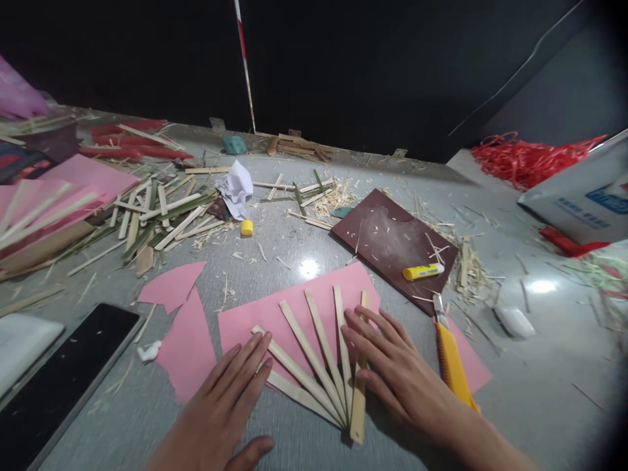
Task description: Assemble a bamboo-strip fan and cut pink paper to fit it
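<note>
Several pale bamboo strips (304, 335) spread like a fan over a sheet of pink paper (240, 318), meeting at a point near the front. My left hand (223, 392) lies flat with its fingers stretched over the leftmost strips, fingertips touching them. On the right side, my right hand (392, 360) rests with fingers spread over the rightmost bamboo strip (360, 399), which has a small hole at its lower end. Neither hand grips anything. The fingers cover parts of the outer strips.
A yellow utility knife (451, 366) lies right of my right hand. Behind it is a brown board (383, 229) with a glue stick (422, 271). A black phone (73, 386) and torn pink paper (189, 347) lie left. Bamboo scraps (167, 209) litter the back.
</note>
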`<state>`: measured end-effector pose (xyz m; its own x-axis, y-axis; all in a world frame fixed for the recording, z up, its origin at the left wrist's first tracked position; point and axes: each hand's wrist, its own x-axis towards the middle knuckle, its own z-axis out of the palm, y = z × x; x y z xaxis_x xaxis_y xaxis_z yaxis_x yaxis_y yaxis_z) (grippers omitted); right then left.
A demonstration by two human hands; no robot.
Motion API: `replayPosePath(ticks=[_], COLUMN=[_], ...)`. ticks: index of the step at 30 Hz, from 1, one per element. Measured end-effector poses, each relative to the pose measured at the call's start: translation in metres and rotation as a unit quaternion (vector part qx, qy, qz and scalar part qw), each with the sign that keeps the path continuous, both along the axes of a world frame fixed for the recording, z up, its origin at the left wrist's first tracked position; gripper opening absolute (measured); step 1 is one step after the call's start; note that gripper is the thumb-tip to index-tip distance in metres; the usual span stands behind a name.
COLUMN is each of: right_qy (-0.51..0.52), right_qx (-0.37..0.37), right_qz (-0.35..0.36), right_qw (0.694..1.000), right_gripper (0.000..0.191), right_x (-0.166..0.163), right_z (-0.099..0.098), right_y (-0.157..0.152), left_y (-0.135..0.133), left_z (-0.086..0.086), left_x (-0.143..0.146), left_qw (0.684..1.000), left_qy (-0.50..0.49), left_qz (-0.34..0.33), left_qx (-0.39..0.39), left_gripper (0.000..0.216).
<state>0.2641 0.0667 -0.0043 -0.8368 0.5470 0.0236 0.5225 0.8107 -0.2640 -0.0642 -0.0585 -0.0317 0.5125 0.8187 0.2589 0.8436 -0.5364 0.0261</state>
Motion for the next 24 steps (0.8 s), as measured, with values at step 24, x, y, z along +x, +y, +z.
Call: replayPosePath(ticks=[24], right_qy=[0.245], right_qx=[0.091], right_qz=[-0.172], right_qw=[0.950], right_gripper=[0.036], right_x=[0.072], right_z=[0.009], right_y=[0.033], left_y=[-0.019], left_z=[-0.003], left_x=[-0.006], left_qw=[0.987], left_qy=[-0.158], left_qz=[0.025], left_qx=[-0.013], left_gripper=[0.049])
